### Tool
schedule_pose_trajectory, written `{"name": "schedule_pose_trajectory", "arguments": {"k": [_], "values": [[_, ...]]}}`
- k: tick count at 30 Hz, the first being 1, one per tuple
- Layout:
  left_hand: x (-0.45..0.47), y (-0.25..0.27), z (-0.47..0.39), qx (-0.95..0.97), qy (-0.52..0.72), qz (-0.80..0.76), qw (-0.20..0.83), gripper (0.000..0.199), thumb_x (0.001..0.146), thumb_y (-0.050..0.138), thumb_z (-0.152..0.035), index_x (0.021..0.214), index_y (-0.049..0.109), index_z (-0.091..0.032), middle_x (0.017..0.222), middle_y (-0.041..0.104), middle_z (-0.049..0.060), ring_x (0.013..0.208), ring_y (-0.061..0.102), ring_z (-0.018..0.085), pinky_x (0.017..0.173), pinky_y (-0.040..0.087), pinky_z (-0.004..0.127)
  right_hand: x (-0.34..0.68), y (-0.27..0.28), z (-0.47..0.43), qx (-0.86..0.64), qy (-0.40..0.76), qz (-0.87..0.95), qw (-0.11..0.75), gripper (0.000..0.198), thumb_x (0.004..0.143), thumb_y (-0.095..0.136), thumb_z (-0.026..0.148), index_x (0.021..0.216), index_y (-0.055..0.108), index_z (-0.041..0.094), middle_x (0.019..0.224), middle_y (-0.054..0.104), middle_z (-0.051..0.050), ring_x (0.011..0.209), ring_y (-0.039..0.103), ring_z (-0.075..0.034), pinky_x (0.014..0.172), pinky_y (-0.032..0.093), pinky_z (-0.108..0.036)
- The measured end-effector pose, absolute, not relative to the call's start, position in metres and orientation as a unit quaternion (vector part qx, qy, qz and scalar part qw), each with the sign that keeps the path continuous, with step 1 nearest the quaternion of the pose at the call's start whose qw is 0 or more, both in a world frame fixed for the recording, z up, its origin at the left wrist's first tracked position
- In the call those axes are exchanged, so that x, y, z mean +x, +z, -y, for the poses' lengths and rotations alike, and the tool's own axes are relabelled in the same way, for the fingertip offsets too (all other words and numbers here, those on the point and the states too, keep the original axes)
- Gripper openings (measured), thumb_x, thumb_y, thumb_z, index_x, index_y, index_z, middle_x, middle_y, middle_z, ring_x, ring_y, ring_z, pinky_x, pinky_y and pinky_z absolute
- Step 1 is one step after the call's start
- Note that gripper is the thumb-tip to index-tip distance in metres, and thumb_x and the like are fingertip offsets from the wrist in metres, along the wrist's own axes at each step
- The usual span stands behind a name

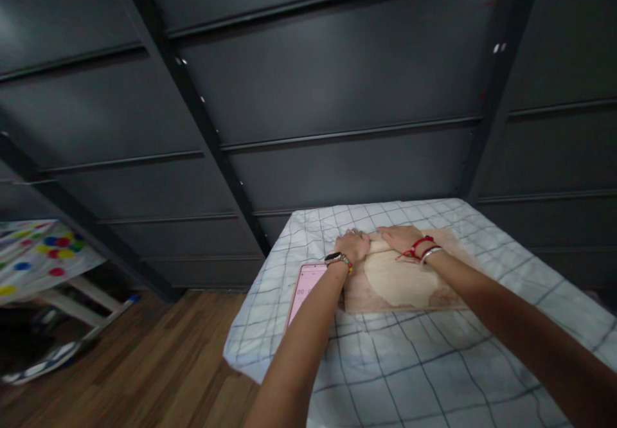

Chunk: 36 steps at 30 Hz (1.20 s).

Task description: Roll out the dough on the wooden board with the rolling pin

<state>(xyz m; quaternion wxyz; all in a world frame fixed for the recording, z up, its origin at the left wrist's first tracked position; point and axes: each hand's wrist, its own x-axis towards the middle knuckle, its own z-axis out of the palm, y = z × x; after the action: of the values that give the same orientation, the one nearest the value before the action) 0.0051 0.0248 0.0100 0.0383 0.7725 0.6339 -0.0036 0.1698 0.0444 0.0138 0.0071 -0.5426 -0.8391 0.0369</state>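
A thin tan rectangular sheet or board (pixel 457 251) lies on the checked cloth, with a flat pale layer (pixel 395 280) over much of it. Its material I cannot make out. My left hand (pixel 354 245), with a dark watch and beaded bracelet at the wrist, presses at the far left corner, its fingers bent over. Beside it my right hand (pixel 401 238) lies along the far edge, fingers stretched toward the left one. A red cord and a pale bracelet circle that wrist. A pale strip shows between both hands. Whatever lies under the fingers is hidden.
A pink-screened phone (pixel 306 283) showing a timer lies left of the sheet, partly behind my left forearm. The white checked cloth (pixel 366 364) covers the table. Dark metal panels (pixel 337 87) rise behind it. At left stands another table (pixel 43 254) with a dotted cover, above a wooden floor (pixel 193 351).
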Motion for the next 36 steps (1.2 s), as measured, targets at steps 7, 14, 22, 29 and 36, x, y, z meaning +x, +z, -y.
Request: {"name": "schedule_pose_trajectory", "arguments": {"k": [7,14,22,29,36], "values": [[0.004,0.007,-0.030,0.774,0.025,-0.632,0.044,0.047,0.091,0.016,-0.033,0.116,0.053,-0.018,0.129,0.049,0.011,0.120,0.041,0.025,0.090,0.040,0.040,0.166,0.022,-0.037,-0.555,0.027,0.831,0.012,0.052,0.090,0.018,0.033,0.136,0.040,0.021,0.130,0.050,-0.008,0.113,0.051,-0.023,0.092,0.033,-0.037],[0.003,0.005,-0.035,0.777,0.015,-0.628,0.033,0.045,0.090,0.017,-0.032,0.117,0.051,-0.020,0.131,0.047,0.009,0.121,0.041,0.023,0.092,0.039,0.043,0.164,0.025,-0.035,-0.570,0.021,0.821,0.006,0.052,0.091,0.020,0.035,0.139,0.033,0.020,0.127,0.053,-0.011,0.111,0.052,-0.024,0.095,0.028,-0.039],[0.003,0.003,-0.036,0.778,0.019,-0.628,0.026,0.046,0.090,0.016,-0.032,0.116,0.051,-0.019,0.128,0.049,0.010,0.120,0.041,0.023,0.092,0.039,0.043,0.162,0.028,-0.031,-0.575,0.021,0.818,0.008,0.052,0.091,0.019,0.035,0.139,0.033,0.019,0.128,0.052,-0.012,0.112,0.051,-0.025,0.095,0.027,-0.040],[0.004,0.006,-0.035,0.776,0.031,-0.629,0.021,0.046,0.091,0.015,-0.030,0.114,0.053,-0.018,0.125,0.052,0.010,0.118,0.043,0.022,0.092,0.038,0.042,0.161,0.029,-0.030,-0.578,0.016,0.816,0.008,0.053,0.091,0.018,0.036,0.140,0.032,0.019,0.128,0.052,-0.012,0.113,0.050,-0.025,0.097,0.023,-0.040],[0.005,0.007,-0.034,0.770,0.031,-0.637,0.018,0.044,0.091,0.016,-0.030,0.113,0.053,-0.018,0.124,0.052,0.010,0.118,0.044,0.021,0.093,0.038,0.041,0.162,0.028,-0.030,-0.579,0.012,0.815,0.005,0.052,0.093,0.019,0.037,0.140,0.030,0.018,0.126,0.053,-0.013,0.112,0.050,-0.024,0.096,0.022,-0.038]]}}
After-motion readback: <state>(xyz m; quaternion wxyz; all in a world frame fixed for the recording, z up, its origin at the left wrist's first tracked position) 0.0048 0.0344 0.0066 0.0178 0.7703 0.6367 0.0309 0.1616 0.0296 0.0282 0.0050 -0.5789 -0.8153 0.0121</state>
